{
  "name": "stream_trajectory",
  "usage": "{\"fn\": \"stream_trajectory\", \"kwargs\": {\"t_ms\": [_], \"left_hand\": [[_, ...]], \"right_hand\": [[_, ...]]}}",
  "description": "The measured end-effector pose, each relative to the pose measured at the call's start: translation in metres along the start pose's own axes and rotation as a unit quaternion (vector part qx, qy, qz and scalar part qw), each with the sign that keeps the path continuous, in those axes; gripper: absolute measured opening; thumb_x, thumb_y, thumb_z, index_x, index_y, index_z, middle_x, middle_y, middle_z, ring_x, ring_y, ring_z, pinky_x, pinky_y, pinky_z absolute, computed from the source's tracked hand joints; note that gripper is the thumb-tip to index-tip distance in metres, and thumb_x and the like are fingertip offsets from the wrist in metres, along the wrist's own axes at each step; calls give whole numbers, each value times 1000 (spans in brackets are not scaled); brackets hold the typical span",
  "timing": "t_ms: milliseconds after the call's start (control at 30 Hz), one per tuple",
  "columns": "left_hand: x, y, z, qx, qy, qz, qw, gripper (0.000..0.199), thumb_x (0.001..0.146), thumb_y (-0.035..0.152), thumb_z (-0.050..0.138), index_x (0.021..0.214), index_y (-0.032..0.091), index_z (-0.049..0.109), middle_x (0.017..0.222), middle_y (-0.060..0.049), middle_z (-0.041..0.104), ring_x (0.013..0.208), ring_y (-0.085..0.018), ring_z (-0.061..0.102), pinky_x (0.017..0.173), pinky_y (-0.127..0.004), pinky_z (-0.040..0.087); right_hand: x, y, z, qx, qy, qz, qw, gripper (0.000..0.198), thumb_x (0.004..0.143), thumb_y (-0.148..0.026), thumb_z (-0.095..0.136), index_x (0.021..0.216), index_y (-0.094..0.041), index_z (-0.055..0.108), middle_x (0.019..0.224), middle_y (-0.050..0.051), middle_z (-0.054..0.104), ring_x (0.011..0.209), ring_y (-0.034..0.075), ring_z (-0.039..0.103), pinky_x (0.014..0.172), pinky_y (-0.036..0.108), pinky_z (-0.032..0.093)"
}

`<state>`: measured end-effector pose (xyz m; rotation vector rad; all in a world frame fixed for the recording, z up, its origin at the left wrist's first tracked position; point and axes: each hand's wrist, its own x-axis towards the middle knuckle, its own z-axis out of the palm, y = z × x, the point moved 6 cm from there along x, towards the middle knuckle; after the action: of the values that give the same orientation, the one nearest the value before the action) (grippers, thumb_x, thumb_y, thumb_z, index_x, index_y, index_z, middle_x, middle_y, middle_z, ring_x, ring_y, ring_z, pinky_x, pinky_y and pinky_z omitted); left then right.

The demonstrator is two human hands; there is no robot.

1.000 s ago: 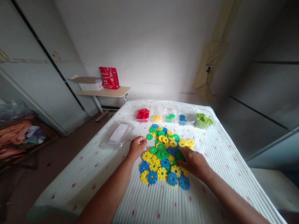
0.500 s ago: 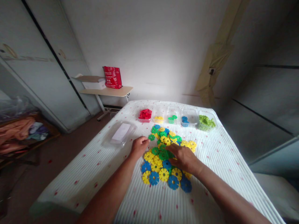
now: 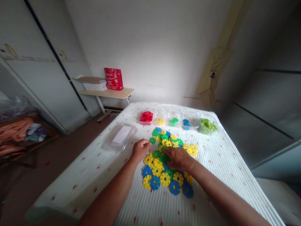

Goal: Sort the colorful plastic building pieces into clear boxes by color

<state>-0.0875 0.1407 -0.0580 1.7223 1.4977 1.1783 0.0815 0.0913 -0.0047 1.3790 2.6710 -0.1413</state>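
A loose pile of notched plastic discs, like snowflake building pieces, lies mid-table in yellow, blue and green. My left hand (image 3: 140, 149) is at the pile's left edge, fingers curled together. A green disc (image 3: 152, 140) lies just beyond its fingertips; whatever the fingers hold is hidden. Over the middle of the pile, my right hand (image 3: 180, 158) points leftward with thumb and fingers closing on a green disc (image 3: 164, 158), partly covered by the hand. Nearer to me lie a yellow disc (image 3: 165, 179) and a blue disc (image 3: 175, 187).
Clear tubs stand in a row behind the pile: red pieces (image 3: 146, 117), yellow pieces (image 3: 160, 122), green pieces (image 3: 173, 122), blue pieces (image 3: 186, 124) and light-green pieces (image 3: 208, 125). A clear container with a white label (image 3: 121, 135) sits at left. A red bag (image 3: 113, 79) stands on a side table (image 3: 117, 93).
My right hand has shifted slightly left over the pile, covering more of the green discs. My left hand stays at the pile's edge.
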Motion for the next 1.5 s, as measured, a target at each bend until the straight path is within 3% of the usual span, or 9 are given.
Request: {"fn": "stream_trajectory", "kwargs": {"t_ms": [333,500,633,767,967,1133,1200,1367,1500], "left_hand": [[1,-2,1,16,-1,3,1000,25,72,34,49,58,15,56,53,3,46,55,-10,43,51,-18,32],[1,-7,3,23,-10,1,1000,26,74,35,48,61,15,56,54,4,47,55,-10,44,52,-18,32],[2,-10,3,31,-9,-2,999,24,74,33,48,61,15,55,55,4,45,57,-10,43,53,-18,32],[2,-8,2,33,-3,1,999,24,73,32,48,58,15,53,55,4,44,57,-9,42,54,-18,32],[2,-13,3,28,-9,-1,1000,24,74,33,48,59,15,54,54,4,44,56,-9,42,53,-18,32],[1,-9,3,13,-11,4,1000,23,74,30,48,59,14,55,55,4,46,58,-9,44,54,-18,33],[1,-5,1,6,-22,-4,1000,21,73,28,48,60,14,57,55,3,49,58,-10,46,55,-19,35],[-6,2,-6,-8,-164,-37,986,18,68,24,53,73,13,65,66,0,61,64,-12,53,59,-20,39],[-18,5,-15,-4,-265,-34,964,34,61,27,65,92,14,65,79,-2,62,73,-13,54,65,-21,42]], "right_hand": [[0,10,-13,45,45,-6,998,33,69,-31,59,100,-21,56,99,5,59,81,17,58,61,23,38],[13,59,-46,48,146,73,985,34,74,-26,55,107,-20,55,101,5,57,81,16,57,64,23,40],[37,107,-75,14,241,170,956,31,77,-26,56,107,-18,57,104,8,56,82,17,58,67,27,44],[57,126,-83,9,292,181,939,32,85,-33,51,112,-16,52,111,8,54,93,18,56,78,36,48],[38,128,-59,-2,316,171,933,28,86,-35,47,103,-15,56,103,10,58,83,17,58,68,29,46],[-12,142,-12,-35,326,164,930,34,88,-39,32,75,-17,54,68,5,59,53,13,54,47,23,30],[-31,153,9,-32,320,164,933,35,88,-39,29,73,-18,52,66,4,59,53,14,54,46,23,29],[-62,179,44,26,314,203,927,31,84,-42,33,69,-21,50,66,2,59,52,13,54,48,22,34],[-64,185,50,74,311,218,922,27,80,-40,37,67,-21,49,65,2,59,54,13,54,50,22,37]]}}
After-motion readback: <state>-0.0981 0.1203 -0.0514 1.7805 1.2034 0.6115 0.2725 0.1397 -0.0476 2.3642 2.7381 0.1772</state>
